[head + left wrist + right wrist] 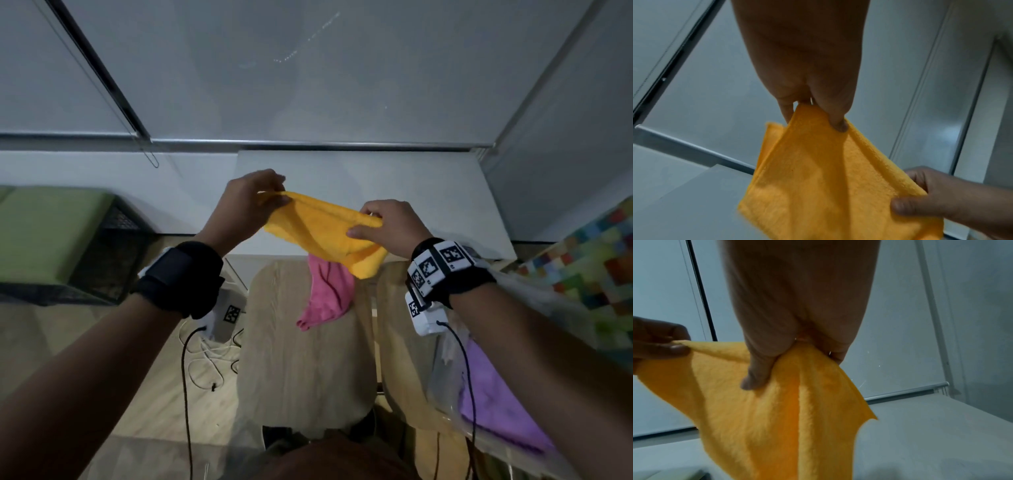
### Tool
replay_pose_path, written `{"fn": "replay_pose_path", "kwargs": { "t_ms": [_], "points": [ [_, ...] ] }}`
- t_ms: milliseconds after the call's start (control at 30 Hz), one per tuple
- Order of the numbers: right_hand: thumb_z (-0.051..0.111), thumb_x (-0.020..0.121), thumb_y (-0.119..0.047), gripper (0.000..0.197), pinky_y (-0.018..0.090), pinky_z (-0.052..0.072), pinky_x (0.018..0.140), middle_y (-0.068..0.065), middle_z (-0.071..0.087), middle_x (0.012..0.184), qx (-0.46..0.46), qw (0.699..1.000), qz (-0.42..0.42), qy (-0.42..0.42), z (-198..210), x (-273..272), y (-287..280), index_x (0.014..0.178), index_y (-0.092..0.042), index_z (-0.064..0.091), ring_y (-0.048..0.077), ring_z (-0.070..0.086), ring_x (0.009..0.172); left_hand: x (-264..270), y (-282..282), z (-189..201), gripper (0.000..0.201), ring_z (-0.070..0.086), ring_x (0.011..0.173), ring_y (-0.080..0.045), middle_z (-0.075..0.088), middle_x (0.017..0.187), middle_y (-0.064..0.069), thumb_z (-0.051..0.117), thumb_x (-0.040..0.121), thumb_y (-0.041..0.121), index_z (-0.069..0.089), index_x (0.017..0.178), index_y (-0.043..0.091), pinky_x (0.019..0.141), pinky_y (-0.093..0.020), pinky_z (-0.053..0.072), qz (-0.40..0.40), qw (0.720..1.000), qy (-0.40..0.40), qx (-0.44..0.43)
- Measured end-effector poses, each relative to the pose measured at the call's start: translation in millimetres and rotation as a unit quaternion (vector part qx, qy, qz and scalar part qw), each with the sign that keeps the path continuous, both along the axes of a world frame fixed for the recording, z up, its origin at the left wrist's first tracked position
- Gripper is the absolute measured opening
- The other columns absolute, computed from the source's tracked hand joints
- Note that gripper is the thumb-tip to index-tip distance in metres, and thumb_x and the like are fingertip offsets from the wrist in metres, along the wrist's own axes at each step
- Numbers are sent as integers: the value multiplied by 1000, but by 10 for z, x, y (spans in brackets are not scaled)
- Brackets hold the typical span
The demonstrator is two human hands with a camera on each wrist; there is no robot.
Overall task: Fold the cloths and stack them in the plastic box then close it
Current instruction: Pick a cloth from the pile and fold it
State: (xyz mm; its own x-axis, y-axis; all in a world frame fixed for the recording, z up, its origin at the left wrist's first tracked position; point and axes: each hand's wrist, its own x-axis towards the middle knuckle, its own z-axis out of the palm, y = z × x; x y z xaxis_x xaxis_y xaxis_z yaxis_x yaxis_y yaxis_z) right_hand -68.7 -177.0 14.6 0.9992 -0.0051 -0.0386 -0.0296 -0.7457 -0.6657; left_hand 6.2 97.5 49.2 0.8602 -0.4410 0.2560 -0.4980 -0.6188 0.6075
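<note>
hanging in the air between both hands, the orange cloth (325, 233) is the largest thing in play: it sags and creases under its own weight, so it looks light, soft and limp, with a fluffy nap that should not slip, and nothing about it is fragile. being so floppy, it is best taken at the corners or along the doubled top edge, as it is now, since a hold in the middle would let the sides droop. the left hand (248, 202) pinches one top corner between thumb and fingertips, and the right hand (387, 228) pinches the other end, thumb pressed on the near face. below them stand pale wooden surfaces (301, 359) with rounded corners, a pink cloth (325, 291) lying crumpled on the far part of one, not yet folded. the plastic box (445, 370) sits at the right, clear-walled, with a purple cloth (496, 394) inside. beyond is a white table (428, 192), grey blinds behind it, a green cushioned seat (44, 229) to the left, cables (212, 356) on the wood floor.
</note>
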Motion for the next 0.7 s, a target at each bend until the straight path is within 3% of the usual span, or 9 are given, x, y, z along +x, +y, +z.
{"fn": "replay_pose_path", "kwargs": {
  "t_ms": [67, 167, 233, 367, 467, 533, 600, 700],
  "points": [
    [76, 82, -41, 21, 24, 36, 56, -7, 59, 68, -41, 999, 17, 11, 62, -21, -62, 76, -24, 65, 12, 57, 68, 12, 72, 52, 15, 59, 73, -11, 67, 91, 6, 69, 88, 29, 63, 95, 17, 66, -11, 42, 25, 1000, -14, 12],
    [69, 88, -40, 21, 18, 33, 56, -4, 61, 73, -79, 997, 7, 14, 97, -38, -149, 80, -21, 67, 12, 55, 70, 19, 191, 103, 16, 54, 72, -15, 62, 83, 2, 65, 91, 33, 59, 99, 20, 61, -25, 41, 64, 998, -20, -8],
    [67, 90, -40, 21, 16, 33, 57, -3, 62, 76, -85, 996, -10, 10, 96, -61, -208, 81, -20, 66, 13, 55, 73, 37, 287, 115, 14, 51, 68, -13, 58, 77, 2, 64, 92, 33, 59, 99, 22, 57, -25, 38, 97, 994, -14, -43],
    [70, 88, -41, 25, 18, 35, 56, -3, 60, 68, -47, 998, -46, -11, 96, -98, -293, 71, -24, 62, 9, 55, 66, 103, 519, 117, 15, 55, 76, -14, 61, 82, 3, 67, 89, 36, 63, 98, 23, 64, -28, 44, 134, 985, 8, -107],
    [73, 86, -35, 16, 7, 34, 56, -7, 62, 73, -15, 997, -65, -30, 57, -95, -283, 81, -21, 67, 5, 54, 69, 107, 582, 75, 18, 60, 85, -16, 65, 91, 2, 67, 89, 37, 66, 98, 22, 71, -32, 50, 142, 984, 27, -109],
    [74, 86, -29, 14, 3, 34, 59, -9, 62, 83, 26, 995, -91, -38, 7, -80, -258, 91, -18, 66, 2, 54, 75, 117, 595, 26, 18, 60, 84, -17, 65, 88, 2, 67, 88, 37, 66, 95, 20, 71, -36, 51, 161, 977, 40, -131],
    [73, 87, -23, 16, 7, 36, 64, -6, 61, 91, 64, 989, -125, -41, -38, -50, -233, 96, -16, 62, 8, 54, 82, 135, 598, -9, 19, 58, 81, -16, 63, 84, 4, 68, 87, 38, 65, 93, 20, 70, -39, 52, 175, 971, 56, -156],
    [70, 88, -18, 15, 20, 39, 67, -5, 56, 90, 101, 980, -169, -42, -17, 6, -210, 95, -17, 57, 16, 53, 88, 165, 581, -19, 16, 57, 82, -14, 61, 84, 7, 67, 88, 37, 64, 93, 22, 71, -39, 51, 191, 960, 76, -192]
  ]
}}
